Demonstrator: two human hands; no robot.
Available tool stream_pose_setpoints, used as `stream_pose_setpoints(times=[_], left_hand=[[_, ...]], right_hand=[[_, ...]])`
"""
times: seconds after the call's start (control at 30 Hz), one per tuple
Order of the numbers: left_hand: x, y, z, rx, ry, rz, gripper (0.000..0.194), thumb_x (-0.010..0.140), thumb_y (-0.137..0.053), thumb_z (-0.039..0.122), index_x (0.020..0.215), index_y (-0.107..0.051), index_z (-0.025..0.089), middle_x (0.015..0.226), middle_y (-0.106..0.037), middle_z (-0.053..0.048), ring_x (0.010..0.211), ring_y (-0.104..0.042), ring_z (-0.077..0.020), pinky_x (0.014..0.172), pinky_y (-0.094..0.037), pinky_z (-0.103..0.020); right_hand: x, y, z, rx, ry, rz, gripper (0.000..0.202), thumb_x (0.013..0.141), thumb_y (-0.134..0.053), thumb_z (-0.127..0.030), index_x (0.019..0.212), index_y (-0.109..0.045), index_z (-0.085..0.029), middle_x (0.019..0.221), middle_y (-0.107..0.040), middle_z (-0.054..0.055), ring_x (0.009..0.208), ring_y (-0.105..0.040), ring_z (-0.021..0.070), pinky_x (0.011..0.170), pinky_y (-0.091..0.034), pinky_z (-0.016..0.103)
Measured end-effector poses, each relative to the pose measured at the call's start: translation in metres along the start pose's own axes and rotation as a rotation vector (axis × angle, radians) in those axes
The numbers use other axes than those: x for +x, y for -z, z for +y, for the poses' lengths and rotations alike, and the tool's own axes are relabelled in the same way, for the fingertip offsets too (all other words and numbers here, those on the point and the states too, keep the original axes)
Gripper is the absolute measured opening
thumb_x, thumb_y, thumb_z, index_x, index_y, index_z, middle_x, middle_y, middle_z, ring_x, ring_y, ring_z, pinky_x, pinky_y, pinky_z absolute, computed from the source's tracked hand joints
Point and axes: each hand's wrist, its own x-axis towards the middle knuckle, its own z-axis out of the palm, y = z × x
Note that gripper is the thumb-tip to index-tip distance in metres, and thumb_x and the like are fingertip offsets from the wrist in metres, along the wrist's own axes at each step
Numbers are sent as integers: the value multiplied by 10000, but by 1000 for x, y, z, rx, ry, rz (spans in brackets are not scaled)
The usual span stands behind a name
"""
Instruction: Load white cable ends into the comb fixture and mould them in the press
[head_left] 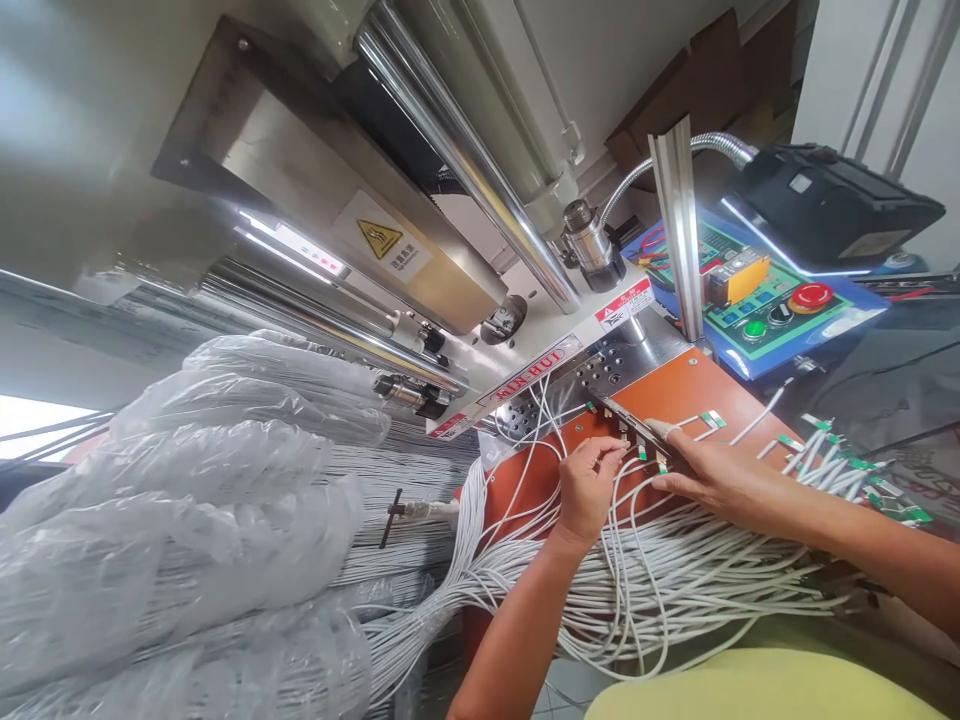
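Observation:
My left hand (589, 490) is closed at the middle of the orange board (517, 490), its thumb and fingers pinched at a small cable end beside a dark metal strip. My right hand (694, 465) grips that dark metal strip (645, 432), which has a row of small green-and-white connectors (662, 462) along its lower side. The strip slants up toward the machine's perforated metal plate. White cables (637, 580) run in a thick bundle under and in front of both hands. What exactly lies between my left fingertips is too small to tell.
The press machine (525, 375) with steel rods stands just beyond the board. At the right are a blue control panel (795, 310) and a pile of cable ends with green connectors (847, 465). Plastic-wrapped cable bundles (225, 520) fill the left. A T-handle (391, 517) juts out near the board.

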Motion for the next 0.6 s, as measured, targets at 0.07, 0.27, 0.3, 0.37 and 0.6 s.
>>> stream_pose_setpoints(times=[0.07, 0.27, 0.3, 0.37, 0.6], left_hand=[[1, -2, -3, 55, -42, 4, 141, 897, -579, 204, 939, -713, 187, 907, -721, -40, 867, -669, -152, 838, -524, -279], [3, -4, -7, 160, -124, 34, 163, 890, -556, 125, 932, -700, 189, 859, -700, -25, 792, -641, -139, 782, -516, -263], [3, -5, -8, 185, -144, 43, 169, 889, -553, 114, 930, -699, 190, 861, -700, -26, 796, -639, -140, 783, -516, -266], [4, -7, -9, 240, -183, 61, 182, 891, -544, 104, 934, -697, 193, 867, -703, -31, 813, -640, -147, 791, -519, -276], [15, -9, -6, 111, -94, 29, 136, 882, -577, 154, 942, -690, 201, 867, -715, -29, 807, -671, -144, 805, -534, -281]], right_hand=[[1, 0, 0, -9, -7, -11, 662, 873, -495, -522, 1456, -310, -268, 1017, -704, 81, 895, -663, 282, 734, -467, 337], [0, 2, -3, -17, -14, -4, 650, 870, -499, -512, 1444, -332, -258, 907, -708, 62, 807, -663, 270, 682, -460, 321], [0, 2, -3, -5, 1, -1, 648, 872, -498, -508, 1445, -329, -258, 920, -708, 63, 814, -662, 268, 691, -462, 322], [-1, 2, -3, 11, 21, -1, 639, 875, -496, -503, 1442, -332, -260, 941, -709, 65, 824, -661, 265, 704, -466, 324], [1, -2, 6, 16, 46, 41, 627, 889, -464, -539, 1439, -340, -264, 953, -708, 65, 907, -662, 274, 782, -484, 344]])
